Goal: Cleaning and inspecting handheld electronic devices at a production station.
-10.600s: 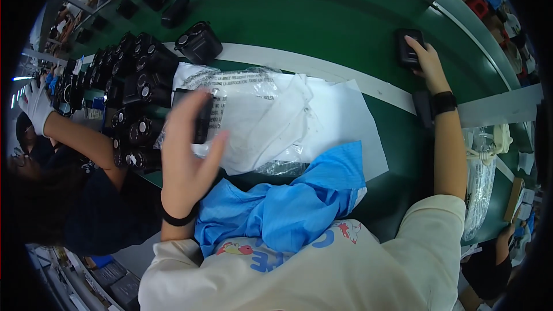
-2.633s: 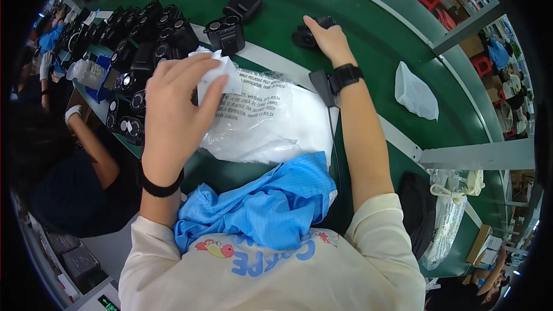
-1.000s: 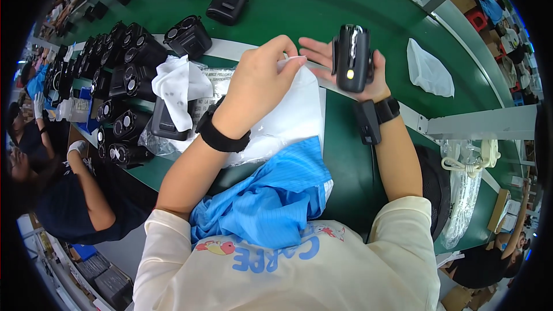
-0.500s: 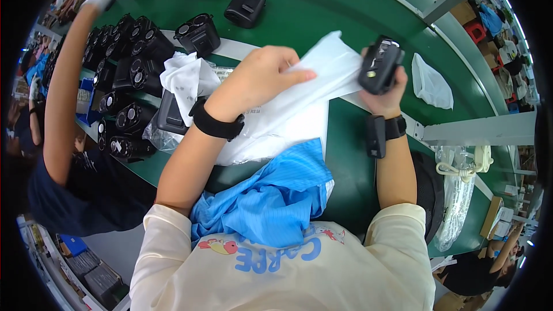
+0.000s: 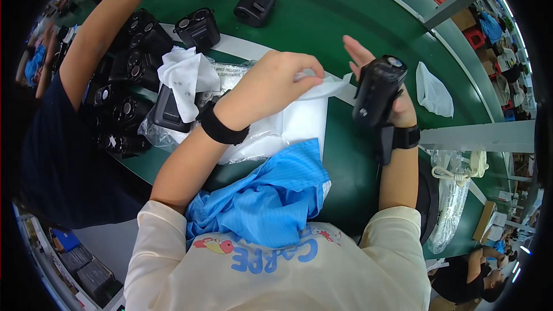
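Observation:
My left hand (image 5: 279, 83) pinches the edge of a thin white plastic bag (image 5: 325, 90), its fingertips pressed together over it. On the right, my right hand (image 5: 405, 109) holds a glossy black camera-like device (image 5: 377, 92) upright against its palm; some of its fingers stretch out past the device. The bag lies crumpled between my hands, its right end near the device. Below my left hand are clear plastic wrap (image 5: 253, 148) and a white sheet (image 5: 305, 121). A crumpled white cloth (image 5: 187, 78) lies over a black case (image 5: 170, 110) beside my left wrist.
A blue cloth (image 5: 265, 196) lies at the table's near edge. Several black devices (image 5: 135, 69) crowd the left, and another (image 5: 254, 6) stands farther back. A co-worker's arm (image 5: 112, 20) reaches across there. A white bag (image 5: 433, 89) lies right, near a metal post (image 5: 478, 132).
The white bag, stretched out between my hands before, is now bunched low. My right hand has turned the black device and its fingers have spread. The co-worker's arm has swung right to a far device.

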The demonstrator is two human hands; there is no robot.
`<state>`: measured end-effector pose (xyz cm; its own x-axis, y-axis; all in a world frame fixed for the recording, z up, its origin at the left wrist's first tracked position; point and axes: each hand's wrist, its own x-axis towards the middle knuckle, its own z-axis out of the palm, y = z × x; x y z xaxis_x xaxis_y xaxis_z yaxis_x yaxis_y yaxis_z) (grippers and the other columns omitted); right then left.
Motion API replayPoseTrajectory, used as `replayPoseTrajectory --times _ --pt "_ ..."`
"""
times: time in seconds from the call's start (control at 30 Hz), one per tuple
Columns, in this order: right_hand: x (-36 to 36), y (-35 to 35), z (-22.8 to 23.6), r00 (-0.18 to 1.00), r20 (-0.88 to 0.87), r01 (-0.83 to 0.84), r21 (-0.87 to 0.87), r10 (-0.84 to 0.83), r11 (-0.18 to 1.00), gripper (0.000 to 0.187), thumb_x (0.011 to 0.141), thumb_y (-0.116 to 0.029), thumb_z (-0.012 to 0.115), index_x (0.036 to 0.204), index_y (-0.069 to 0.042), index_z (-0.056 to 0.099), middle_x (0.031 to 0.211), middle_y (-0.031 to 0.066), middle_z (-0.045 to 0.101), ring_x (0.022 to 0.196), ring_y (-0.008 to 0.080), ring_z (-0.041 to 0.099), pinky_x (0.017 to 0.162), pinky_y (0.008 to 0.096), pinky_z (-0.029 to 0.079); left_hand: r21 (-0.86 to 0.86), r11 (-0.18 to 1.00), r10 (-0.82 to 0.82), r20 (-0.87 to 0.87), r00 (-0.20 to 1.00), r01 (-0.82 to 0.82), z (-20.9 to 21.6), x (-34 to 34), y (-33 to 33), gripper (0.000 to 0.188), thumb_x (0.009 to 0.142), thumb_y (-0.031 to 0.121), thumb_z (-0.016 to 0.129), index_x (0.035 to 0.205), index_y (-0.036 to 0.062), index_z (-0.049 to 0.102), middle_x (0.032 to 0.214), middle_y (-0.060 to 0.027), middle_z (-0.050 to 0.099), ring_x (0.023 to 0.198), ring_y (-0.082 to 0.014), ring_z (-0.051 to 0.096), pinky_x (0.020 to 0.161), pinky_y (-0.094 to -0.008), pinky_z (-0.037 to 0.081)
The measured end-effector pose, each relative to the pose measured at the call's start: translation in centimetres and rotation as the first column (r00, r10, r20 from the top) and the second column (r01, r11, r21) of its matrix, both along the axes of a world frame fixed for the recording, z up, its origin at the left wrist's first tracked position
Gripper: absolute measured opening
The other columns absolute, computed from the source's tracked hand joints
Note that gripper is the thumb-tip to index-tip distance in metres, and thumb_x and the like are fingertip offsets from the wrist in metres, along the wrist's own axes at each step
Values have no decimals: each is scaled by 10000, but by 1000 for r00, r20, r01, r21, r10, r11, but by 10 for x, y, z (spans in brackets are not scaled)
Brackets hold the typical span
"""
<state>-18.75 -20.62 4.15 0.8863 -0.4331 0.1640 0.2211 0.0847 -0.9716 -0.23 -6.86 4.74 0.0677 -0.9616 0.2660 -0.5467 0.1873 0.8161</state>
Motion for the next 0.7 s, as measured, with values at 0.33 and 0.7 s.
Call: replayPoseTrajectory --times 0.33,0.7 --pt "4 25 20 979 -201 -38 -76 22 996 846 498 -482 733 1126 20 472 1107 123 518 953 191 535 821 301 426 130 992 65 -482 874 -2 20 -4 4 206 747 76 628 928 8 558 866 -69 631 705 -150 576 637 -274 455" --pt "-8 19 21 973 -153 183 66 -171 981 752 519 -367 737 1106 26 480 993 93 575 875 172 566 786 287 446 78 978 174 -815 553 -192 15 -3 3 413 731 58 663 1099 34 477 786 -99 627 750 -123 599 644 -217 470"
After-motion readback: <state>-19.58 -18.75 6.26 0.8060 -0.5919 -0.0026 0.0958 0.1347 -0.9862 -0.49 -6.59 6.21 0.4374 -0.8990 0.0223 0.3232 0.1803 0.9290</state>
